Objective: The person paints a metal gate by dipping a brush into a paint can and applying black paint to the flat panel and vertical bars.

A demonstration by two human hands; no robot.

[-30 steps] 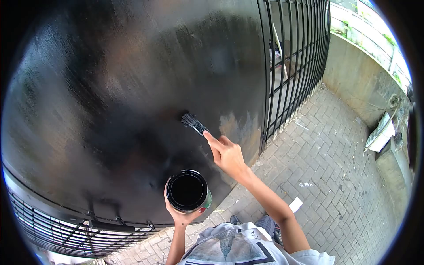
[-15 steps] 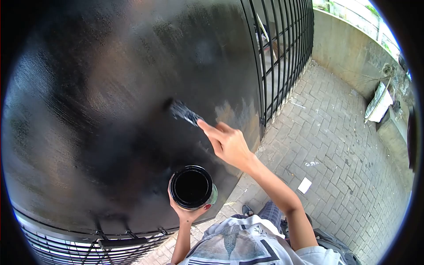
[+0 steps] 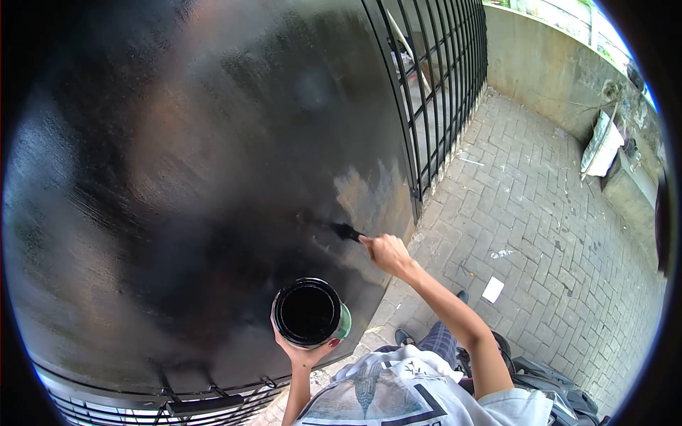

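My right hand (image 3: 388, 254) is closed around the handle of a paintbrush (image 3: 348, 231), its dark bristles at the black metal panel (image 3: 234, 142). Whether the bristle tips touch the surface is hard to make out. Just above the brush lies a patch of brownish, unevenly coated panel (image 3: 373, 195). My left hand (image 3: 298, 353) grips a paint can (image 3: 307, 312) from below, holding it upright in front of my chest. Black paint shows inside the can, and a bit of green label is visible on its right side.
Black bars (image 3: 444, 85) continue beyond the panel's right edge. Grey paving (image 3: 526, 192) runs along the right, with a white piece of paper (image 3: 493, 289) on it. A whitish sack (image 3: 602, 145) leans by the concrete wall (image 3: 540, 67). Dark vehicle parts (image 3: 550, 383) show behind my right elbow.
My right hand has swept the brush down and to the right across the panel, below the brownish patch. My left hand keeps the can almost where it was. The view has shifted slightly.
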